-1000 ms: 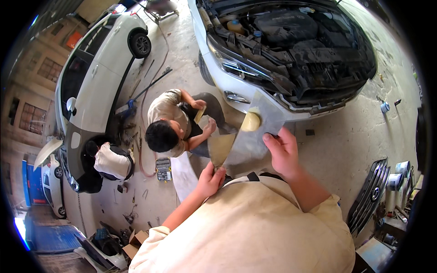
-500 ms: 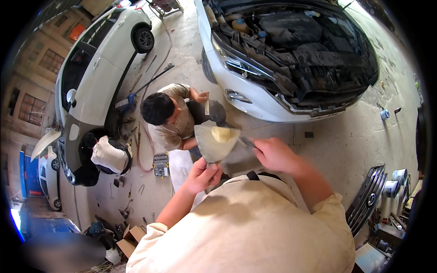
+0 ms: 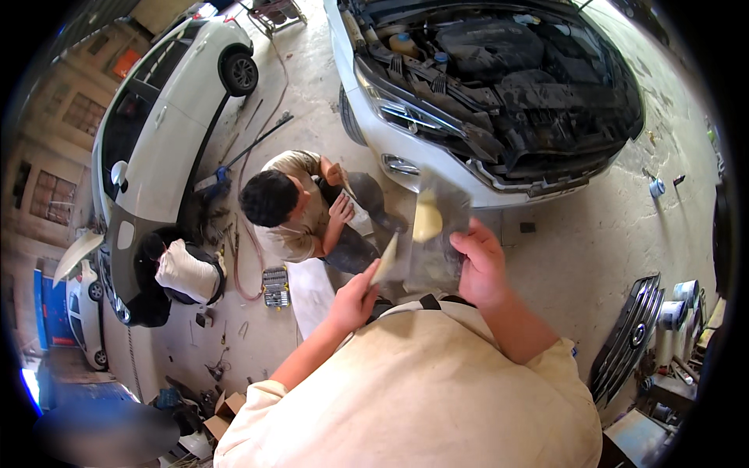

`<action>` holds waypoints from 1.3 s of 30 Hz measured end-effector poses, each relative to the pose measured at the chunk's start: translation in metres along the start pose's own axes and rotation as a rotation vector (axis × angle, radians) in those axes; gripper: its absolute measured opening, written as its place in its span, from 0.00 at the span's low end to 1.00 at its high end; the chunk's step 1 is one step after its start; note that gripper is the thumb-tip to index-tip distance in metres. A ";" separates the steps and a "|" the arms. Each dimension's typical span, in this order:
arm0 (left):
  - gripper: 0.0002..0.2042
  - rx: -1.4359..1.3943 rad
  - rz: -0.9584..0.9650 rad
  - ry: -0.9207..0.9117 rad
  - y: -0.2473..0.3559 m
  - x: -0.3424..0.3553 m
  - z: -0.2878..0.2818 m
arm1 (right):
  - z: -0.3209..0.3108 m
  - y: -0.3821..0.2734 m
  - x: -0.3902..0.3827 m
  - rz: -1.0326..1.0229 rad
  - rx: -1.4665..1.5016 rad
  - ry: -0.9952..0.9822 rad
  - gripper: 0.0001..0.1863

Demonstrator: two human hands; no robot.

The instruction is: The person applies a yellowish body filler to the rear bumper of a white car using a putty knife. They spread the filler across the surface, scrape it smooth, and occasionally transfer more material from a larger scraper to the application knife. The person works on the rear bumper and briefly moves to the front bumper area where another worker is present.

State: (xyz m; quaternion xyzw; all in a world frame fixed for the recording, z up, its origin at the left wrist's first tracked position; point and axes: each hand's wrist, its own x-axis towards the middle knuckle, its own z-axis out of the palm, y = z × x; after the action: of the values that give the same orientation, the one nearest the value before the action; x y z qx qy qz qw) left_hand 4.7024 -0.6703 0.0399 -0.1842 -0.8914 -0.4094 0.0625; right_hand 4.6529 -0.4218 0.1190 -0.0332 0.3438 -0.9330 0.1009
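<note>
My right hand [image 3: 480, 265] grips the right edge of a grey metal plate [image 3: 441, 249] held in front of my chest. A pale yellow blob of putty [image 3: 427, 218] sits on the plate's upper part. In my left hand [image 3: 355, 300] is a thin flat spreader [image 3: 385, 261], its blade against the plate's left edge. Beyond the plate a crouching co-worker [image 3: 289, 210] faces the front corner of a white car with its hood open [image 3: 406, 156], both hands raised near the bumper.
A second white car [image 3: 156, 140] stands at the left, its front end stripped and covered with a white cloth. A socket case [image 3: 275, 287] and a red hose [image 3: 250, 234] lie on the concrete floor. A car grille [image 3: 632, 343] and cans [image 3: 679, 304] stand at the right.
The plate has turned more upright and shifted right. My left hand left the plate's underside and now holds the spreader at its left edge. The co-worker has shifted left.
</note>
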 end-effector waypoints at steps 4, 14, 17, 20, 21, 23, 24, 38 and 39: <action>0.06 -1.015 -0.681 -0.216 0.010 0.000 -0.022 | 0.006 -0.025 0.010 -0.485 -1.086 -0.227 0.19; 0.06 -1.274 -0.587 -0.404 0.020 0.003 -0.041 | 0.004 -0.024 0.018 -0.263 -1.657 -0.527 0.18; 0.05 -1.290 -0.439 -0.297 0.020 -0.002 -0.033 | -0.008 -0.009 0.020 -0.021 -1.720 -0.430 0.12; 0.08 -0.407 -0.038 -0.023 0.027 0.010 -0.020 | -0.028 0.023 0.015 0.242 -1.054 -0.147 0.09; 0.13 -0.225 0.002 0.025 0.031 0.014 -0.018 | -0.025 0.031 0.011 0.323 -0.703 -0.042 0.09; 0.24 0.136 0.084 0.117 0.038 0.024 -0.016 | -0.014 0.036 0.006 0.431 -0.080 0.030 0.12; 0.35 0.225 0.134 0.081 0.029 0.023 -0.015 | -0.008 0.032 0.004 0.438 0.020 0.049 0.13; 0.08 -1.236 -0.630 -0.342 0.027 0.009 -0.027 | 0.019 -0.025 0.018 -0.769 -1.416 -0.373 0.19; 0.08 -1.277 -0.626 -0.382 0.029 0.011 -0.029 | 0.020 -0.025 0.019 -0.813 -1.482 -0.444 0.21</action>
State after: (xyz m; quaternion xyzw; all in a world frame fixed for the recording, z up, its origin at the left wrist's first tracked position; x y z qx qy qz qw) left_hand 4.7021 -0.6722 0.0821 0.0104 -0.4855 -0.8081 -0.3334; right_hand 4.6330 -0.4198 0.1508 -0.3913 0.7959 -0.4049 -0.2227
